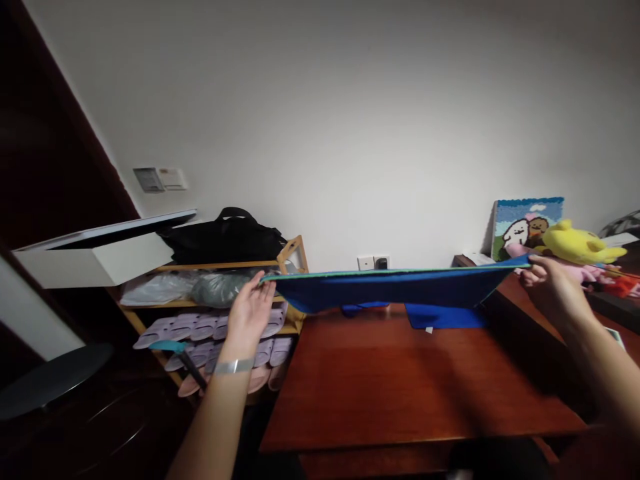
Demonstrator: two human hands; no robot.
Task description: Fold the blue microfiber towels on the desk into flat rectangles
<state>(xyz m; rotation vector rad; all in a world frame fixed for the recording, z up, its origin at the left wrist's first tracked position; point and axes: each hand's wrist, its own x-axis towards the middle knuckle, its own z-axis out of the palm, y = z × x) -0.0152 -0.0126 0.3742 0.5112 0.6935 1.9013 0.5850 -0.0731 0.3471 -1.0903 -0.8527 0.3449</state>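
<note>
A dark blue cloth (390, 288) with a green edge is stretched out above the table, nearly edge-on to me. My left hand (253, 307) pinches its left corner between thumb and fingers. At the opposite end, my right hand (547, 287) grips the right corner, arm reaching in from the right. Beneath the held cloth, a flat blue piece of fabric (445, 317) with a small white tag lies on the reddish-brown wooden table (380, 387). Part of it is hidden behind the raised cloth. A silvery band circles my left wrist.
Left of the table stands a wooden rack (295, 253) with lilac slippers (200, 327), a black bag (225, 240) and an open white box (100, 263). A round dark stool (55, 377) is at lower left. Yellow plush toy (575, 243) and dog picture (527, 223) sit right; wall socket (373, 263) behind.
</note>
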